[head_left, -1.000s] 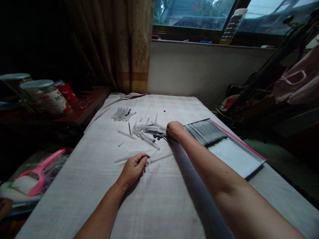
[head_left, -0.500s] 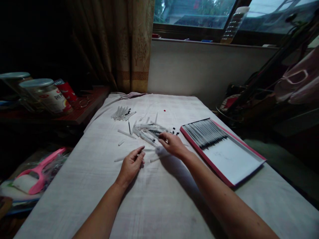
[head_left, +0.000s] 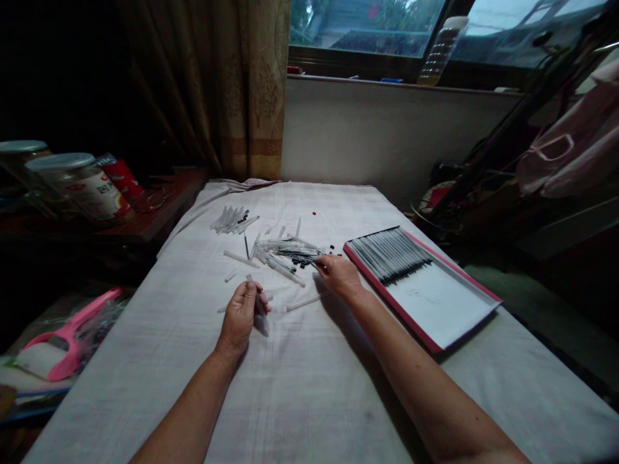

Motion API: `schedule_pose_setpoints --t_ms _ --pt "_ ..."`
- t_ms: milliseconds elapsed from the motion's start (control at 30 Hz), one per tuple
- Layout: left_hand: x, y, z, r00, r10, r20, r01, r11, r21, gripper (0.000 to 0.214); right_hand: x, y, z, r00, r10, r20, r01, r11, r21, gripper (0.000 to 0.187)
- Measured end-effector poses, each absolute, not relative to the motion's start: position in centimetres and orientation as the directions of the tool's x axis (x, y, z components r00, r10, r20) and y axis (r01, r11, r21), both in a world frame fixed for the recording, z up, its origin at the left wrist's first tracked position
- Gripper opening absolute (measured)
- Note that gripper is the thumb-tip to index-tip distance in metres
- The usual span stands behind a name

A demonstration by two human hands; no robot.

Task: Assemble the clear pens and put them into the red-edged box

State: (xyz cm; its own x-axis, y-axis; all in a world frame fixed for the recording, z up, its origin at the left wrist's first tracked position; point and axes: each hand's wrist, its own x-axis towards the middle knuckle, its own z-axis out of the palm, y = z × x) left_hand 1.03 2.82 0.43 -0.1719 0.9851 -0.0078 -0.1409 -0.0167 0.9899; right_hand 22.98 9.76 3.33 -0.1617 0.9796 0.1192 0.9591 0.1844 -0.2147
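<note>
My left hand (head_left: 240, 316) is closed around a clear pen barrel (head_left: 262, 322), which slants down towards me over the cloth. To its right, my right hand (head_left: 340, 275) reaches to the right edge of a loose heap of clear pen barrels (head_left: 278, 263). Its fingertips are pinched beside dark pen refills (head_left: 297, 255) in the heap; what they grip, if anything, is too small to make out. Small black pen parts (head_left: 333, 247) lie just beyond that hand. Another clear tube (head_left: 305, 301) rests on the cloth between my hands.
A shallow pink-edged box (head_left: 425, 341) at the right holds a row of black-tipped pens (head_left: 389, 254). A smaller pile of clear barrels (head_left: 227, 220) lies at the back left. Jars (head_left: 80, 190) stand on a side table. A tiny red piece (head_left: 314, 213) lies far back.
My left hand has closed on a pen barrel and shifted slightly left. My right hand stays by the heap, its fingertips now pinched at the refills. The whole view has shifted slightly.
</note>
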Motion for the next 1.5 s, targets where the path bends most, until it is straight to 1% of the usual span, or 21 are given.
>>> schedule_pose_setpoints --t_ms 33,100,200,267,400,533,633,767,833,900,933,967,1000,1033,1100,1133,1167,1233,1300,1367,1500 --pt "1.0 2.8 0.4 -0.157 0.988 -0.008 -0.141 -0.014 0.990 0.052 23.8 10.2 3.3 -0.100 0.987 0.125 0.978 0.121 -0.171 0.027" --pt "0.9 2.8 0.3 -0.130 0.992 -0.005 -0.122 -0.011 0.992 0.050 25.0 10.8 3.0 -0.033 0.994 0.102 0.994 0.043 -0.105 0.029" --pt "0.9 2.7 0.2 -0.109 0.994 -0.022 -0.081 0.013 0.997 0.049 25.7 11.3 2.6 0.003 0.999 0.044 0.999 -0.001 -0.035 0.029" --pt "0.9 2.7 0.1 -0.096 0.994 -0.047 -0.062 0.041 0.997 0.049 25.8 11.4 2.4 0.012 0.999 0.042 1.000 -0.012 -0.006 0.027" --pt "0.9 2.7 0.1 -0.045 0.996 -0.075 -0.033 0.073 0.997 0.049 26.0 11.1 2.1 -0.020 0.996 0.084 1.000 0.021 -0.007 0.025" --pt "1.0 2.6 0.1 -0.019 0.998 -0.053 -0.017 0.053 0.998 0.049 26.3 10.3 1.8 -0.051 0.991 0.126 0.998 0.056 -0.037 0.027" --pt "1.0 2.5 0.1 -0.026 0.999 -0.045 -0.016 0.045 0.999 0.051 26.4 9.8 1.7 -0.063 0.991 0.117 0.997 0.068 -0.044 0.030" --pt "1.1 2.4 0.3 -0.022 0.998 -0.056 -0.019 0.056 0.998 0.052 26.6 9.4 2.0 -0.059 0.995 0.076 0.998 0.061 -0.019 0.024" --pt "1.1 2.3 0.3 -0.019 0.999 -0.046 -0.016 0.046 0.999 0.052 26.7 9.2 2.3 -0.065 0.994 0.086 0.997 0.068 -0.026 0.022" --pt "1.1 2.3 0.2 -0.021 0.999 -0.032 -0.018 0.032 0.999 0.054 26.9 8.7 2.5 -0.033 0.992 0.124 0.995 0.045 -0.092 0.021" --pt "1.0 2.3 0.2 -0.023 0.999 -0.029 -0.019 0.029 0.999 0.055 27.0 8.4 2.5 -0.004 0.988 0.154 0.986 0.030 -0.162 0.021" --pt "1.0 2.3 0.1 -0.024 0.999 -0.028 -0.015 0.028 1.000 0.056 27.0 8.0 2.5 0.024 0.981 0.193 0.964 0.028 -0.265 0.021" --pt "1.0 2.3 0.0 -0.027 0.999 -0.025 -0.003 0.025 1.000 0.056 27.0 7.6 2.4 0.052 0.970 0.238 0.918 0.047 -0.394 0.021" --pt "1.0 2.3 -0.1 -0.030 0.999 -0.017 0.022 0.017 1.000 0.056 26.8 7.3 2.3 0.080 0.957 0.280 0.837 0.088 -0.540 0.020" --pt "0.9 2.3 -0.3 -0.047 0.998 0.046 0.106 -0.041 0.994 0.050 26.4 6.5 2.1 0.153 0.941 0.303 0.561 0.170 -0.810 0.022" --pt "0.9 2.3 -0.4 -0.052 0.993 0.105 0.160 -0.095 0.983 0.045 26.1 6.2 2.1 0.198 0.944 0.266 0.383 0.175 -0.907 0.025" --pt "0.9 2.3 -0.5 -0.049 0.984 0.172 0.216 -0.158 0.964 0.039 25.7 5.9 2.1 0.235 0.951 0.200 0.201 0.154 -0.967 0.028" --pt "0.8 2.4 -0.7 -0.011 0.956 0.292 0.315 -0.274 0.909 0.030 24.9 5.4 2.4 0.272 0.960 0.060 -0.098 0.089 -0.991 0.036" --pt "0.7 2.3 -0.7 0.042 0.936 0.350 0.387 -0.338 0.858 0.029 24.4 5.0 2.9 0.281 0.960 -0.011 -0.259 0.065 -0.964 0.040" --pt "0.7 2.3 -0.7 0.069 0.929 0.365 0.433 -0.357 0.827 0.030 24.1 4.8 3.4 0.285 0.958 -0.010 -0.307 0.081 -0.948 0.042" --pt "0.6 2.2 -0.7 0.094 0.925 0.367 0.489 -0.364 0.792 0.031 23.9 4.6 3.6 0.271 0.962 0.034 -0.261 0.107 -0.959 0.040"
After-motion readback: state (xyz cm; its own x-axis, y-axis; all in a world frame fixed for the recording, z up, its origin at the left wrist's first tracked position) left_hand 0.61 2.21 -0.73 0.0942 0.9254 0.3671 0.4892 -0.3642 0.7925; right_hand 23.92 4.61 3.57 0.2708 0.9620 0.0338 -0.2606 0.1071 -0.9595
